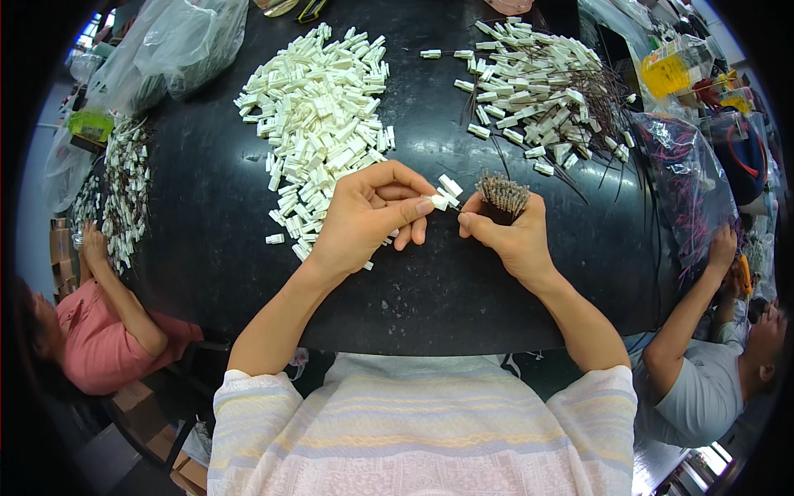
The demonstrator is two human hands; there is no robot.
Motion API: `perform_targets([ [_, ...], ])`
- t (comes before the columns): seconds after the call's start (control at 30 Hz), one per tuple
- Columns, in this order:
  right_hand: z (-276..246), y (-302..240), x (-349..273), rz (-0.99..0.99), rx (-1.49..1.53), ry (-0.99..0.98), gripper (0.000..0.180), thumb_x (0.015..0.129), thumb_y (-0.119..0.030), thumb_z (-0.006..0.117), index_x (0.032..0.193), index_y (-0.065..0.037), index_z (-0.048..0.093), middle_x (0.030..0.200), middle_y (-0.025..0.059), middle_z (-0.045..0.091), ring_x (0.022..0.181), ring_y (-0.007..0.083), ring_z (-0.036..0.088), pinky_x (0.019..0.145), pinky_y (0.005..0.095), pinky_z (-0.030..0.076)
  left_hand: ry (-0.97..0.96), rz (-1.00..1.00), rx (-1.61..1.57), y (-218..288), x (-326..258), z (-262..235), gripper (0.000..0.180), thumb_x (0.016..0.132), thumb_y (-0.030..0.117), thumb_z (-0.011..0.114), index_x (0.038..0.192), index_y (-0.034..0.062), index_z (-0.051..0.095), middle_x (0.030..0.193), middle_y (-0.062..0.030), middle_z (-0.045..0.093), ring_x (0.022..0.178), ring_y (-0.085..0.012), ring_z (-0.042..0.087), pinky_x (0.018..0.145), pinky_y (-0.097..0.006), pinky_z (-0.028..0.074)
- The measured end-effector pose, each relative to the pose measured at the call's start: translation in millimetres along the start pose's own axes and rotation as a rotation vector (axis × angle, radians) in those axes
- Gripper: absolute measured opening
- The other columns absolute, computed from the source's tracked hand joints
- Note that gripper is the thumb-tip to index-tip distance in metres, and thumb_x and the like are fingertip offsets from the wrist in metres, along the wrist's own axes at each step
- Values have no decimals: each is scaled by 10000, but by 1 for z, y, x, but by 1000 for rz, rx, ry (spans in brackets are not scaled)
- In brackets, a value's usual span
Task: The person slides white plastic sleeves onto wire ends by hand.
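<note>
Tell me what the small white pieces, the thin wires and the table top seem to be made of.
White pieces: probably moulded plastic, because they are matt, opaque and identical blocks. Wires in the right hand: likely metal cores in dark insulation, with paler tips that look like bare metal; too small to confirm. Table: a black, smooth, slightly glossy surface with faint reflections; the material is unclear.

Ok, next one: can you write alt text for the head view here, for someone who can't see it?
Over a black table, a person's left hand pinches a small white plastic connector while the right hand grips a bundle of thin dark wires. Loose white connectors lie piled ahead, wired connectors to their right, and two other people sit at either side.
</note>
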State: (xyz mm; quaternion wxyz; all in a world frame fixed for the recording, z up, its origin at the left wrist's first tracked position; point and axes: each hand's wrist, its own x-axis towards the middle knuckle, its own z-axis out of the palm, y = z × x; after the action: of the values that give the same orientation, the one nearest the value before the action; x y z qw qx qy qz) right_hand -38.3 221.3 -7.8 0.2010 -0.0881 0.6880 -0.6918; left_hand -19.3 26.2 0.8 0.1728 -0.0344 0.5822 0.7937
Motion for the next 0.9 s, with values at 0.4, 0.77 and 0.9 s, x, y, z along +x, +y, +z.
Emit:
perform_targets([
  [0.4, -4, 2, -2, 12, -12, -70, 70, 750, -35, 643, 765, 7, 590, 673, 21, 584, 635, 65, 533, 579, 199, 416, -48, 52, 169, -11, -2, 10, 33, 816, -10, 559, 829, -40, 556, 603, -76, 580, 464, -58, 523, 368, -167, 345],
  [0.77, -2, 5, 3, -2, 204, -61, 78, 787, -45, 528, 811, 30, 530, 658, 111, 578, 444, 52, 406, 393, 189, 269, 208, 587, 992, 6, 5, -15, 165, 681, 9, 671, 840, 35, 633, 873, -35, 622, 748, -142, 523, 604, -249, 425],
  [0.9, -3, 6, 3, 12, 244, -105, 95, 802, -30, 499, 886, -5, 463, 631, 119, 578, 423, 32, 346, 397, 175, 261, 126, 708, 1248, -3, 5, -4, 195, 611, 43, 702, 785, 32, 615, 884, -34, 583, 817, -223, 506, 656, -308, 440],
])
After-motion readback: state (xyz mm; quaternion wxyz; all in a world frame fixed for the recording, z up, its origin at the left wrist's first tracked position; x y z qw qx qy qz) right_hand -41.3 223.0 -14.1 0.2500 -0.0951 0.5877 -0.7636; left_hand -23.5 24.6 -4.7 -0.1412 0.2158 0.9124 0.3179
